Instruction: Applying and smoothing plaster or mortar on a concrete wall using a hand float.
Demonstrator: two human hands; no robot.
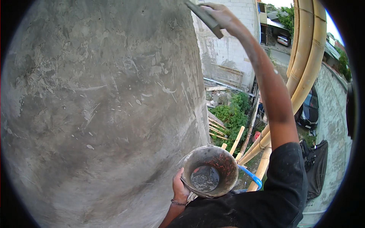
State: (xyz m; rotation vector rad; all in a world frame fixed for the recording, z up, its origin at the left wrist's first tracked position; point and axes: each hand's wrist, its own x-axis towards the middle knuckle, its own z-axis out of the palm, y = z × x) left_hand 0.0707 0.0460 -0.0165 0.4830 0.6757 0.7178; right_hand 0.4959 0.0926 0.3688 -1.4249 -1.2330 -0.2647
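Observation:
My right hand (221, 16) is raised high at the wall's right edge, its fingers closed round a flat grey plastering float (204, 19) seen nearly edge-on. Down in front of my body, my left hand (180, 187) grips the left side of a round, mortar-crusted bucket (227, 164). Inside the bucket lies a shallow layer of wet grey slurry (205, 178). On my left rises a grey plastered wall (95, 98), streaked and dotted with pale splashes. Whether the float touches the wall cannot be made out.
Thick bamboo poles (307, 49) stand close on my right, with more bamboo (262, 171) below and a blue strap (251, 175) tied near the bucket. Far beneath are green plants (235, 112), a dark car (308, 110) and a white block wall (228, 45).

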